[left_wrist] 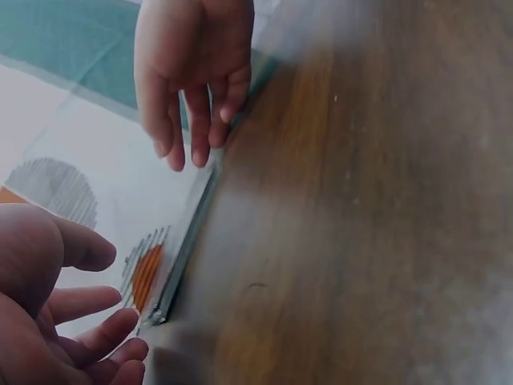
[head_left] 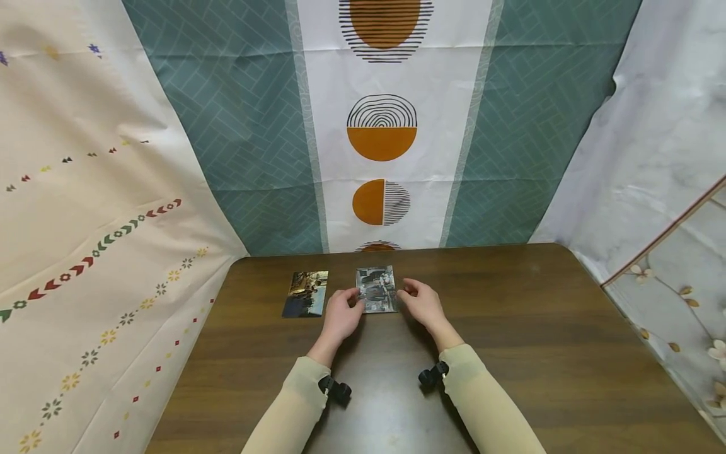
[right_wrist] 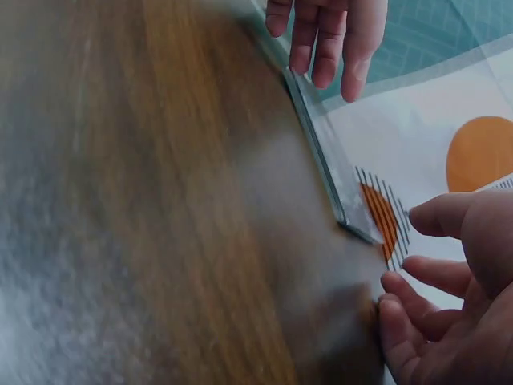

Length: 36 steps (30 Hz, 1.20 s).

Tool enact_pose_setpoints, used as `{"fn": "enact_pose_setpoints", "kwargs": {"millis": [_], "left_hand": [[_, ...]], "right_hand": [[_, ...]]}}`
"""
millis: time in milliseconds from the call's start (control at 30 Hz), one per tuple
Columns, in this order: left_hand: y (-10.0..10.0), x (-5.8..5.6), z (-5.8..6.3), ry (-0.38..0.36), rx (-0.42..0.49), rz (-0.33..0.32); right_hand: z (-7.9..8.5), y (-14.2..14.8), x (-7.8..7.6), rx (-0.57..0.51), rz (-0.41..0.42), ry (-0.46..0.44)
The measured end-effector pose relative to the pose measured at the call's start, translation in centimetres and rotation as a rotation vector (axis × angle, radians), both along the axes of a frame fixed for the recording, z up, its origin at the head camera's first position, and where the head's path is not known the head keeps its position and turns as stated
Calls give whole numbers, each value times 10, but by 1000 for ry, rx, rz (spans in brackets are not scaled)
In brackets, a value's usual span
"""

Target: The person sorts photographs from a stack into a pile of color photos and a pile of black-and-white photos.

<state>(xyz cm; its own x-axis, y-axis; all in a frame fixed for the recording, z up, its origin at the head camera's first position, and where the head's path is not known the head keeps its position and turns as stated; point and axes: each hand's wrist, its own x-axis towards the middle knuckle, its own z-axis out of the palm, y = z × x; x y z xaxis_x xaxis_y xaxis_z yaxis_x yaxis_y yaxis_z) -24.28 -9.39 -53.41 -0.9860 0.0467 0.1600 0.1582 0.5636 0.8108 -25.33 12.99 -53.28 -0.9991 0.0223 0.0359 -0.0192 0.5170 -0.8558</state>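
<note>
A flat rectangular picture card (head_left: 377, 287) with a grey, glossy printed face lies near the far side of the table. At its left edge is my left hand (head_left: 343, 313), the thumb and fingers apart and lightly bent, fingertips right at the edge. My right hand (head_left: 422, 302) mirrors it on the other side, its fingertips close by the right edge. In the right wrist view, the right fingers (right_wrist: 433, 277) are spread near the slab-like edge. The left wrist view shows the left thumb (left_wrist: 88, 245) held away from its fingers. Neither hand grips anything.
Left of the left hand lies a second picture card (head_left: 306, 294), printed in brown, yellow and blue. The brown wooden table (head_left: 510, 309) meets a teal and white patterned cloth (head_left: 249, 126) behind. Pale cloths hang at both sides. A small black device (head_left: 338, 391) is strapped to each sleeve.
</note>
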Motion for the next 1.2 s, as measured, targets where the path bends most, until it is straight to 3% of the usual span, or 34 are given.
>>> {"fn": "enact_pose_setpoints", "kwargs": {"millis": [433,833,1200], "left_hand": [[-5,-17,-15,-35,-67,97],[0,-20,-13,-63,-135,96],[1,-23,-11,-101,-137,88]], "right_hand": [[-8,-12,-8,216,135,28],[-7,-18,-4,237,29,-17],[-11,-17,-4,205,10,-33]]}}
